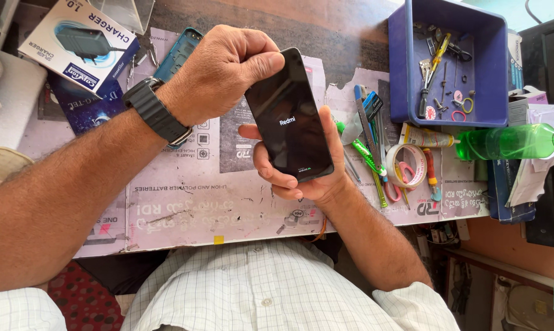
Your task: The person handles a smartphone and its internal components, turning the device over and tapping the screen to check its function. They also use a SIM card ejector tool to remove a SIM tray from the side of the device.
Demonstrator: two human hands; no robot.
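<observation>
You hold a phone (289, 116) with both hands above the bench.
Your right hand (301, 168) cradles the phone from below, fingers wrapped around its lower edge; your left hand (219, 73) grips its top corner, thumb on the dark screen. The blue tray (400, 73) stands well apart, to the right.

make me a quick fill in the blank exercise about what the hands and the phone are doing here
1. The right hand cradles a black ____ from underneath.
2. The left hand grips the phone's ____ end.
3. A black watch sits on the ____ wrist.
4. The blue bin holds small ____.

Missing words: smartphone; top; left; tools
</observation>
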